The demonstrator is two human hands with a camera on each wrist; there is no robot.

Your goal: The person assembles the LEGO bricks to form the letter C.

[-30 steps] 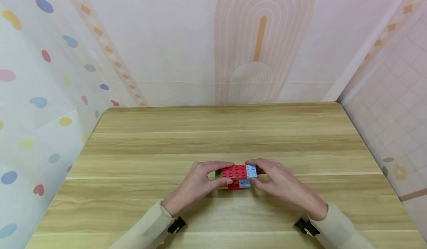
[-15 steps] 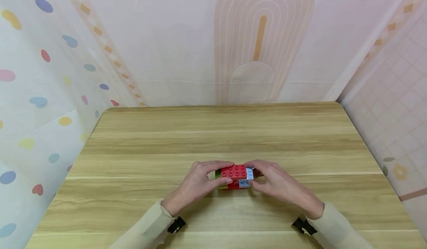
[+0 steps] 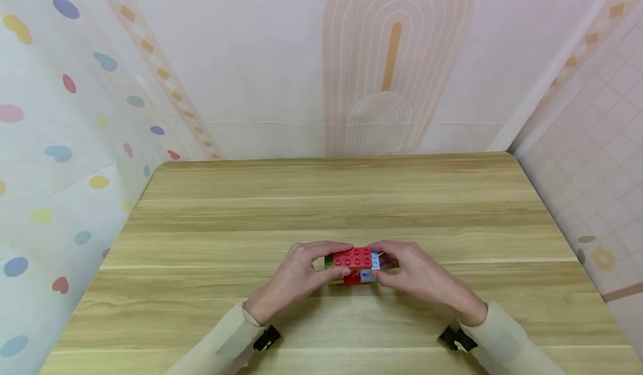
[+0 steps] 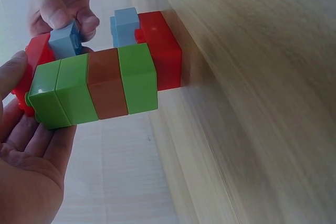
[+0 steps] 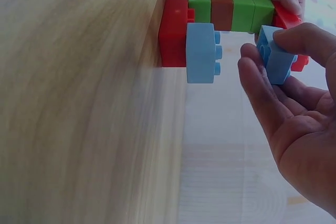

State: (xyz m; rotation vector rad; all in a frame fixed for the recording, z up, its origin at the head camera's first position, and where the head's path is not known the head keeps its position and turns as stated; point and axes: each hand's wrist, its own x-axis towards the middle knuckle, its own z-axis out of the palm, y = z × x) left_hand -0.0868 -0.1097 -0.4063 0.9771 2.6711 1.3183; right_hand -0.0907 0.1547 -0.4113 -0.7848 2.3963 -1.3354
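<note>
My left hand [image 3: 298, 272] grips a red brick [image 3: 353, 258] at the top of a toy-brick build, thumb on the near side and fingers on the far side. Beneath its left end, a column of green bricks [image 4: 73, 90] with a brown brick [image 4: 107, 82] among them runs down to a lower red brick [image 5: 174, 32] on the table. One light blue brick [image 5: 200, 53] sits on that lower brick, studs up. My right hand [image 3: 424, 272] pinches another light blue brick [image 5: 278, 59] between thumb and fingers, at the upper red brick's right end, partly under it.
The build stands near the middle of the wood-grain table [image 3: 321, 207], toward the front. A patterned cloth backdrop [image 3: 271, 68] rises behind the table's far edge and along both sides.
My right hand has moved slightly left with its light blue brick, so less of that brick shows beyond the upper red brick. The left hand has kept its place.
</note>
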